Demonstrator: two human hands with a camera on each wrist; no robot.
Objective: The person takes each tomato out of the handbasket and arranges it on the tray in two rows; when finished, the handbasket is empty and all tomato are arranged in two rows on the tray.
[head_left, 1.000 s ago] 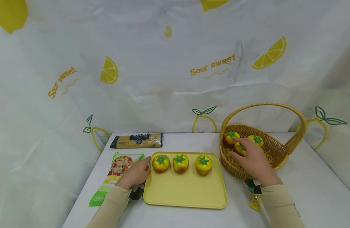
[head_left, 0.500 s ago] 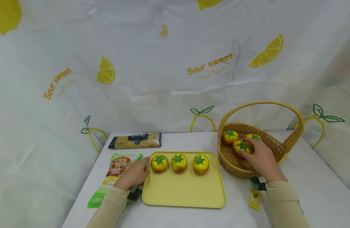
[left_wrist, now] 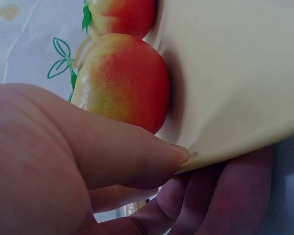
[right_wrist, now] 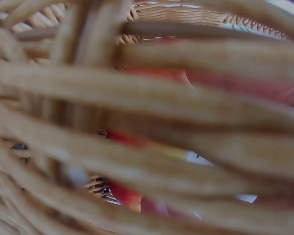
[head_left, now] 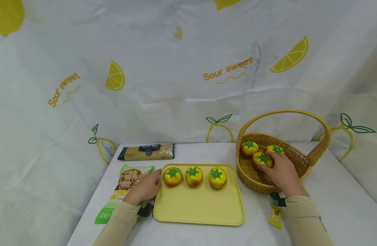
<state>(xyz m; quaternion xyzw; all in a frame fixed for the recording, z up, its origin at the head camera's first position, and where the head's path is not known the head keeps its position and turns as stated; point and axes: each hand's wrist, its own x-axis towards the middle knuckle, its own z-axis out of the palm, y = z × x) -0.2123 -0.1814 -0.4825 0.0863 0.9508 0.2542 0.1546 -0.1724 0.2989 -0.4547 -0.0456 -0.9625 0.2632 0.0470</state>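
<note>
My left hand (head_left: 146, 186) pinches the left rim of a yellow tray (head_left: 197, 208). In the left wrist view its thumb (left_wrist: 152, 154) lies on top of the rim and its fingers are underneath. Three yellow-red tomatoes with green star-shaped tops stand in a row on the tray: left (head_left: 172, 177), middle (head_left: 194, 176) and right (head_left: 217, 178). Inside a wicker basket (head_left: 253, 182), my right hand (head_left: 283, 172) holds the front tomato (head_left: 262, 159) between thumb and fingers. A back-left tomato (head_left: 249, 149) and a back-right tomato (head_left: 274, 149) lie beside it. Wicker mostly blocks the right wrist view.
Behind the tray lies a spaghetti pack (head_left: 147, 152). A green food bag (head_left: 127, 184) is under and beside the left forearm. A small yellow packet (head_left: 275, 217) lies in front of the basket, whose tall handle (head_left: 287, 111) arches over it. A printed cloth (head_left: 176, 68) hangs behind.
My right hand has moved slightly right and down in the basket, from above the tomatoes to around the front one. The left hand stays on the tray rim.
</note>
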